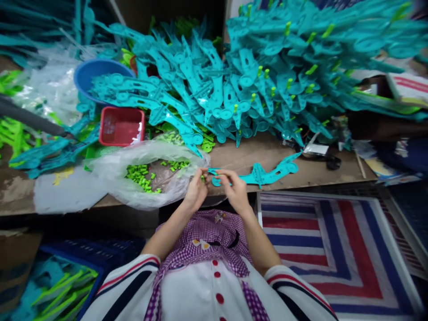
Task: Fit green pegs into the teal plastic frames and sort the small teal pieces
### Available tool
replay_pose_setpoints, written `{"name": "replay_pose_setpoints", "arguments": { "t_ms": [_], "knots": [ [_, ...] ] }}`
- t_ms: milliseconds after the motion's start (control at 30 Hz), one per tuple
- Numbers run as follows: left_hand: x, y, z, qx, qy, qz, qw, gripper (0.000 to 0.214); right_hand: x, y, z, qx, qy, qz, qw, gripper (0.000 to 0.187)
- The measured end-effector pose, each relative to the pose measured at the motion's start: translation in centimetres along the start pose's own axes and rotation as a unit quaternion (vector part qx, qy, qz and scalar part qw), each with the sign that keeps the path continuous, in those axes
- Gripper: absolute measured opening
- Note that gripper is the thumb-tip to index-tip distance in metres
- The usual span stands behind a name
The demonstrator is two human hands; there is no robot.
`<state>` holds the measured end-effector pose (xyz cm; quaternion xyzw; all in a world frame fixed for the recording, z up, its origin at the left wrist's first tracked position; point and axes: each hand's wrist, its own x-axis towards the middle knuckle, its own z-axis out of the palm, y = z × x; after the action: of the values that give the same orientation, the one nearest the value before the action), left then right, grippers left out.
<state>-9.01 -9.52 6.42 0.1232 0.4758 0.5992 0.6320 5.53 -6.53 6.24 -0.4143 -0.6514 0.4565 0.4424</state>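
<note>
Near the table's front edge, both hands meet at the left end of a long turquoise plastic part (pixel 259 174). My right hand (pixel 236 191) is closed on that end, thumb and fingers pinching it. The rest of the part lies to the right along the tabletop, with a crosspiece at its middle. My left hand (pixel 197 189) is closed in a pinch beside the part's tip, a small green plastic piece (pixel 202 178) showing between its fingers. Just left of it lies an open clear plastic bag (pixel 110 171) with many small green pieces (pixel 140 177) inside.
A large heap of turquoise parts (pixel 214 84) fills the back, some at right bearing green pegs. A red basket (pixel 122 126) and a blue bowl (pixel 100 73) stand at left. Below the table are a striped sheet (pixel 334 254) at right and a blue crate (pixel 96 263) at left.
</note>
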Motion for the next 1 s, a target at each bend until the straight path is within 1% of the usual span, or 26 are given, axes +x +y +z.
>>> {"name": "replay_pose_setpoints", "arguments": {
  "t_ms": [33, 67, 100, 133, 167, 200, 233, 267, 300, 333, 367, 400, 433, 500, 567, 633, 700, 800, 900, 1000],
  "knots": [
    [0.1, -0.5, 0.7, 0.079, 0.001, 0.054, 0.995, 0.026, -0.1, 0.3, -1.7, 0.031, 0.051, 0.042, 0.997, 0.025],
    [0.4, -1.0, 1.7, 0.166, -0.011, 0.116, 0.979, 0.025, -0.2, 0.8, -3.6, 0.056, 0.102, 0.078, 0.990, 0.027],
    [0.9, -1.6, 3.1, 0.253, -0.040, 0.180, 0.950, 0.026, -0.2, 1.4, -5.5, 0.073, 0.152, 0.102, 0.980, 0.030],
    [1.6, -2.3, 4.7, 0.334, -0.080, 0.236, 0.909, 0.028, -0.1, 2.2, -7.4, 0.082, 0.197, 0.111, 0.971, 0.034],
    [2.5, -3.2, 6.5, 0.408, -0.127, 0.279, 0.860, 0.032, 0.0, 2.9, -9.3, 0.084, 0.234, 0.112, 0.962, 0.038],
    [3.5, -4.3, 8.2, 0.471, -0.169, 0.306, 0.810, 0.036, 0.1, 3.7, -11.1, 0.080, 0.264, 0.109, 0.955, 0.041],
    [4.5, -5.3, 9.7, 0.530, -0.196, 0.313, 0.764, 0.042, 0.2, 4.4, -12.8, 0.071, 0.283, 0.107, 0.950, 0.044],
    [5.6, -6.4, 10.9, 0.587, -0.216, 0.301, 0.719, 0.049, 0.2, 5.0, -14.4, 0.056, 0.290, 0.110, 0.949, 0.047],
    [6.5, -7.3, 11.7, 0.637, -0.238, 0.282, 0.677, 0.057, 0.2, 5.4, -15.9, 0.034, 0.284, 0.118, 0.951, 0.049],
    [7.3, -8.1, 12.0, 0.675, -0.257, 0.266, 0.638, 0.063, 0.1, 5.8, -17.4, 0.008, 0.269, 0.129, 0.954, 0.050],
    [7.8, -8.7, 11.8, 0.702, -0.269, 0.252, 0.609, 0.068, -0.1, 6.0, -18.8, -0.019, 0.250, 0.139, 0.958, 0.050],
    [8.1, -9.0, 11.4, 0.720, -0.279, 0.244, 0.587, 0.072, -0.3, 6.1, -20.0, -0.046, 0.231, 0.144, 0.961, 0.049],
    [8.2, -9.2, 10.7, 0.729, -0.285, 0.241, 0.574, 0.073, -0.4, 6.3, -21.2, -0.072, 0.214, 0.141, 0.964, 0.048],
    [8.1, -9.0, 9.3, 0.734, -0.292, 0.241, 0.564, 0.075, -0.1, 6.8, -23.1, -0.126, 0.191, 0.113, 0.967, 0.043],
    [7.8, -8.7, 8.4, 0.732, -0.295, 0.243, 0.564, 0.075, 0.8, 7.7, -24.5, -0.201, 0.170, 0.071, 0.962, 0.037],
    [7.7, -8.5, 8.3, 0.729, -0.292, 0.237, 0.571, 0.075, 2.0, 8.8, -25.3, -0.281, 0.137, 0.038, 0.949, 0.031],
    [7.8, -8.4, 8.4, 0.729, -0.290, 0.231, 0.575, 0.075, 2.9, 9.9, -25.7, -0.334, 0.110, 0.022, 0.936, 0.028],
    [8.0, -8.6, 8.7, 0.732, -0.291, 0.224, 0.573, 0.077, 3.2, 10.7, -25.7, -0.355, 0.104, 0.013, 0.929, 0.026],
    [8.0, -8.6, 8.8, 0.734, -0.289, 0.220, 0.575, 0.077, 2.7, 10.8, -25.3, -0.366, 0.106, 0.007, 0.924, 0.025],
    [7.9, -8.5, 8.8, 0.731, -0.287, 0.218, 0.580, 0.075, 2.5, 10.5, -25.1, -0.374, 0.085, 0.002, 0.923, 0.024]
  ]
}}
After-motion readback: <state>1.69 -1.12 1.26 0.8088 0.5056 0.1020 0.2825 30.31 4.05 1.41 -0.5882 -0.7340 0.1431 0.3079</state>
